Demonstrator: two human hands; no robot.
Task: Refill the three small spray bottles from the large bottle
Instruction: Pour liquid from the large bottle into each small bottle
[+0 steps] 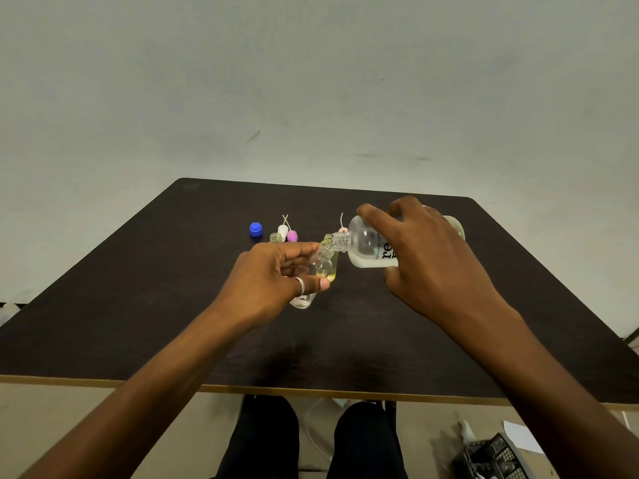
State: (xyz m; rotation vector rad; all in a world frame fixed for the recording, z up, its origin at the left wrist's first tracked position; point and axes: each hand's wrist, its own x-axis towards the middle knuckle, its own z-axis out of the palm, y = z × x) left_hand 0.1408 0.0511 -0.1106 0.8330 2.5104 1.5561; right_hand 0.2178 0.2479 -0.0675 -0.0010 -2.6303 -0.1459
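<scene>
The scene holds one large bottle (366, 248) with a printed label. Small bottles number three: one clear small bottle (320, 267), one yellowish small bottle (334, 269) directly behind it, and one third small bottle (275, 237) standing farther left. Spray tops with thin tubes number three: one white spray top (283, 231), one purple spray top (292, 235) and one pink spray top (343, 230). There is one blue cap (255, 229). Hands number two: one left hand (273, 281) and one right hand (425, 257). One ring (300, 285) is worn. There is one table (138, 323). Below its near edge lie one black crate (498, 456) and one sheet of paper (518, 437).
</scene>
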